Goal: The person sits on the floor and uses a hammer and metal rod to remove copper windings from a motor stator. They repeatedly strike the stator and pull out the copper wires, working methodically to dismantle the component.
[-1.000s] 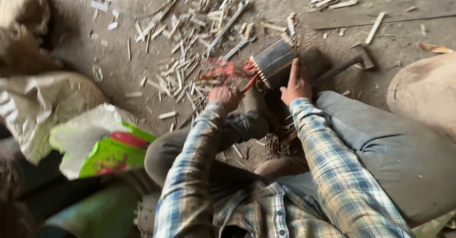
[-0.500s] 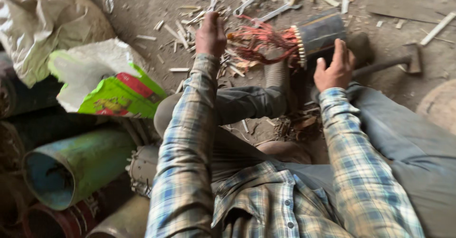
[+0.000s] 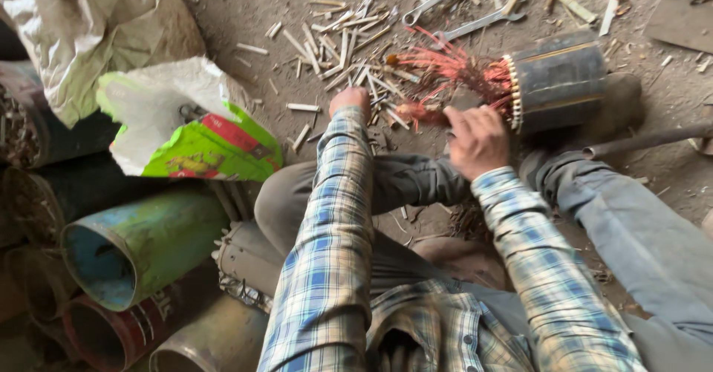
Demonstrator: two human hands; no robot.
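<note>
1. The dark motor core (image 3: 558,81) lies on its side on the dirt floor (image 3: 245,15), red wires (image 3: 453,71) fanning from its end.
2. My right hand (image 3: 479,140) closes on the wire bundle beside the core; a straight pull looks best.
3. My left hand (image 3: 350,100) rests among wood splinters (image 3: 334,41); I cannot tell its grip.
4. Spanners (image 3: 475,23) lie beyond.

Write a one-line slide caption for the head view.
Seated on a dirt floor, the right hand and left hand grip reddish copper wires sticking out of a dark cylindrical motor stator.
</note>
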